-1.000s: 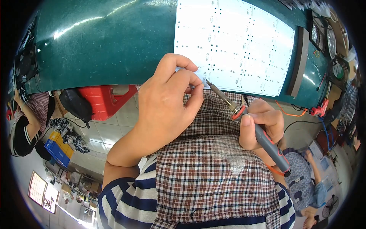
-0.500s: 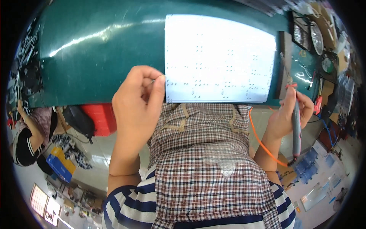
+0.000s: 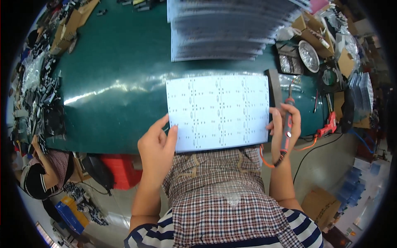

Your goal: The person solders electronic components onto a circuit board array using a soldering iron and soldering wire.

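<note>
As right hand [image 3: 294,127], curled, grips soldering iron [image 3: 288,119]

Stacked panels [image 3: 213,41] cut off above, white board [image 3: 218,112] illegibly marked

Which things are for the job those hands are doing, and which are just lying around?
For the job:
- White rectangular board with dark marks, left hand at its edge
- Grey-and-red pen-shaped soldering iron, in the right hand

Seemingly just lying around:
- Round shiny metal dish
- Red gun-shaped tool
- Brown cardboard box on the floor
</note>
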A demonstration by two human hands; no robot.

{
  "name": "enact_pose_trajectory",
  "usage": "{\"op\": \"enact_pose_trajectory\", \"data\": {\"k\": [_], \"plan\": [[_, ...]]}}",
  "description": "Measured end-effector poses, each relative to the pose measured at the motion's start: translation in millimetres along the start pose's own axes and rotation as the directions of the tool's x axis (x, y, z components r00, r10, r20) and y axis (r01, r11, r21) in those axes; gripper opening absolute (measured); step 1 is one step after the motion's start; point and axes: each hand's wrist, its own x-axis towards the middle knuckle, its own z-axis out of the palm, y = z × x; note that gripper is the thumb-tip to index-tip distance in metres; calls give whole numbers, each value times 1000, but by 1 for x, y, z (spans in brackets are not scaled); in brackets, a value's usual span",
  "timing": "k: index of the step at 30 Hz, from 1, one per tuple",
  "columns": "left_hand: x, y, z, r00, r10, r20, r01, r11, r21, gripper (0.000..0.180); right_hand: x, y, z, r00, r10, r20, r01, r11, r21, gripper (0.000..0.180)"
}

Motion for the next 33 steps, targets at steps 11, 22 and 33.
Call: {"op": "enact_pose_trajectory", "data": {"k": [11, 22, 33], "plan": [[24, 77, -46, 936, 331, -125, -341, 754, -562, 38, 39, -83, -46, 901, -422, -99, 384, 668, 637, 30], [205, 171, -40, 789, 571, -226, -597, 630, -496, 36, 220, -159, 7, 760, -649, -12, 578, 669, 467, 35], [221, 156, -34, 769, 505, -392, -479, 861, 170, 42, 225, -144, 31, 713, -697, -74, 698, 716, -17, 25]]}}
